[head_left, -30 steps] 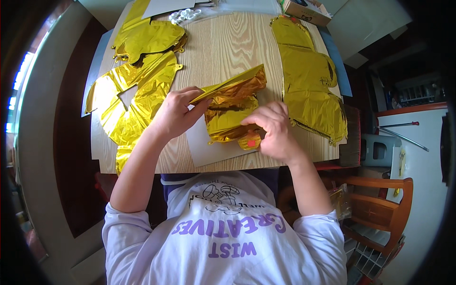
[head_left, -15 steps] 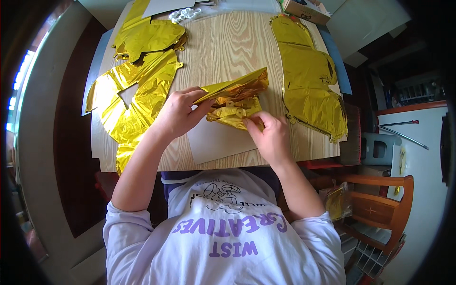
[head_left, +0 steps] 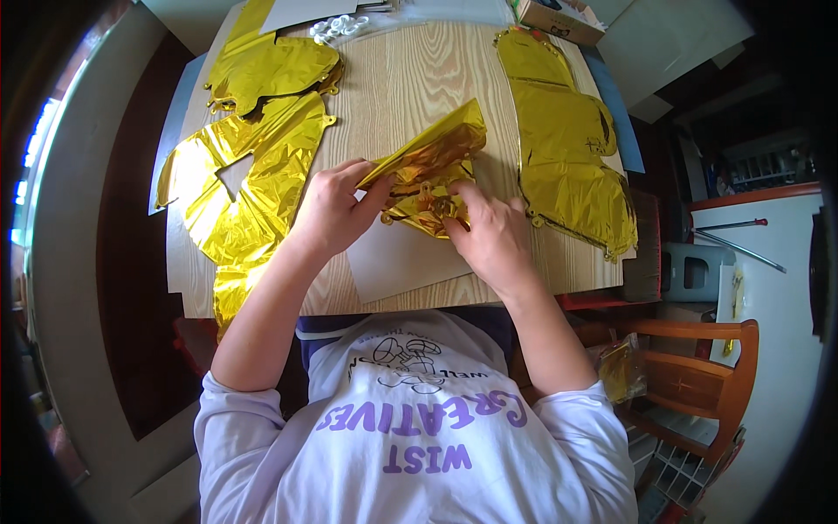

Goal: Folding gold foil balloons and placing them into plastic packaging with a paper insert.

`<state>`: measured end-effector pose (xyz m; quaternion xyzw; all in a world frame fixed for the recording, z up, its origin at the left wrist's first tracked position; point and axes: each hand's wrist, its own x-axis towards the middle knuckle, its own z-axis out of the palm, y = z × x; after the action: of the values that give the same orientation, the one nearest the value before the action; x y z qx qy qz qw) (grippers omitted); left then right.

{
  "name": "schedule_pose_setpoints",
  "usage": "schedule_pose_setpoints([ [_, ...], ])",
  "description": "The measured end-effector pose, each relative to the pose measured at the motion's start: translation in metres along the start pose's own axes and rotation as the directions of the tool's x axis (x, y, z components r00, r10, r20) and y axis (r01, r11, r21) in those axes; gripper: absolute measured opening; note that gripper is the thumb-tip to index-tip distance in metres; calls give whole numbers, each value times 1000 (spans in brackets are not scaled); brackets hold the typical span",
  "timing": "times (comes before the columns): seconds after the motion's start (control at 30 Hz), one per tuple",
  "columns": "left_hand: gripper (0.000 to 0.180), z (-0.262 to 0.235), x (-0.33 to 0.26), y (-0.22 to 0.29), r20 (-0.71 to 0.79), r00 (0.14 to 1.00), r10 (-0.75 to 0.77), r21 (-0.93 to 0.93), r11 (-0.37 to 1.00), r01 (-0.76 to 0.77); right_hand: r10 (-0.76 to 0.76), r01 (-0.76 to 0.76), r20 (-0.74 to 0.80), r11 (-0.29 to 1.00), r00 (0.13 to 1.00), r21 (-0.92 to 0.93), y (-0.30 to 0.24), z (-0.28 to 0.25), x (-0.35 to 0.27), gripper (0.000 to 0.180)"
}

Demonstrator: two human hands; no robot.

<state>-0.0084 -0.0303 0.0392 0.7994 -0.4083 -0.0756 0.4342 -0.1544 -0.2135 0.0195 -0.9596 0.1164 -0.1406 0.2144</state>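
Note:
A gold foil balloon (head_left: 441,148), folded and crumpled with small tabs along its edge, is held above the near middle of the table. My left hand (head_left: 336,205) pinches its left end between thumb and fingers. The upper flap stands raised, its inner side shining orange-brown. At the lower right of the foil, my right hand (head_left: 493,234) has its thumb and index finger apart, with crumpled foil and tabs between them. The fingertips touch the foil; no firm grip shows. Under the balloon lies a grey-beige sheet of card (head_left: 397,266).
More gold foil balloons (head_left: 279,144) lie flat on the left of the wooden table (head_left: 410,70). A stack of gold balloons (head_left: 567,140) is on the right. White rings (head_left: 340,29) and a small box (head_left: 563,19) sit at the far edge. A wooden chair (head_left: 698,375) stands at right.
The balloon's upper flap has tilted up more steeply. My right hand has gone from pinching the lower edge to spread fingers over the tabs. My left hand keeps its hold.

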Motion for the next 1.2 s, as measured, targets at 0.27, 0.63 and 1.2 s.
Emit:
schedule_pose_setpoints([
  [0.27,13,18,-10,-13,-4,931,366,286,892,-349,124,-123,102,992,987,-21,-3,-1,4,14],
  [0.63,26,43,-22,-17,-36,935,352,454,840,-298,208,-182,-316,977,926,111,17,-3,-23,37],
  [1.2,26,36,-21,-16,18,942,334,463,833,-304,-614,616,124,716,779,-328,38,-27,-10,22],
])
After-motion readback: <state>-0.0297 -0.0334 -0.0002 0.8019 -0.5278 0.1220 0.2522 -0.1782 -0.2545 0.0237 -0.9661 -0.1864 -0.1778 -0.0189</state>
